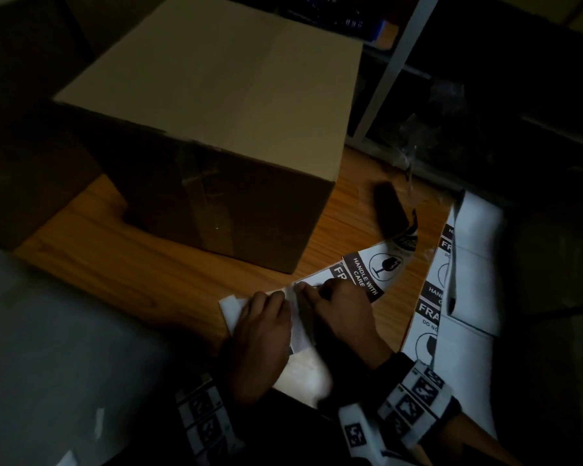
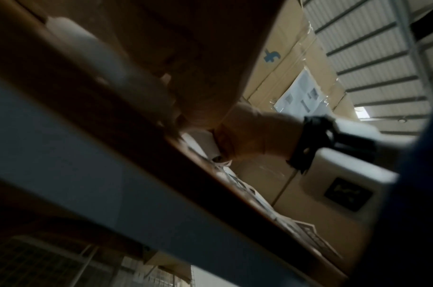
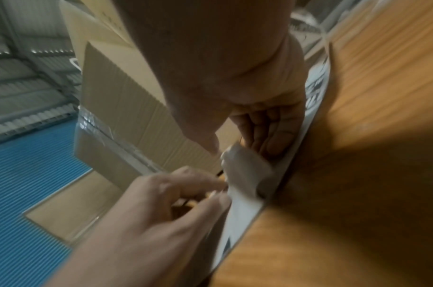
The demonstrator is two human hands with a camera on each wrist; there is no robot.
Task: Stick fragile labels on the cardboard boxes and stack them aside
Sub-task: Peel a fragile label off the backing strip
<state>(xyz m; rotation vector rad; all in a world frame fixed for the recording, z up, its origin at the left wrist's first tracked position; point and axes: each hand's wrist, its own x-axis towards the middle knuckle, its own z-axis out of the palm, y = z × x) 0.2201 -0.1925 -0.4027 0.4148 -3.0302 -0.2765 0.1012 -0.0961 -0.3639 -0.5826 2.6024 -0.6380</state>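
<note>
A big brown cardboard box (image 1: 212,105) stands on the wooden table (image 1: 148,264), its taped seam facing me. A strip of black-and-white fragile labels (image 1: 364,270) curves from the right to my hands at the table's front edge. My left hand (image 1: 283,299) pinches the white backing end of the strip (image 3: 244,209). My right hand (image 1: 312,290) pinches a lifted white label corner (image 3: 244,167) between thumb and fingers. In the right wrist view my right hand (image 3: 240,143) is above and my left hand (image 3: 220,192) below. The left wrist view is dark and blurred.
A second label strip (image 1: 431,311) and loose white backing paper (image 1: 475,264) hang over the table's right edge. A dark flat object (image 1: 389,210) lies right of the box. A metal shelf post (image 1: 384,79) rises behind. A grey surface (image 1: 48,348) lies at left.
</note>
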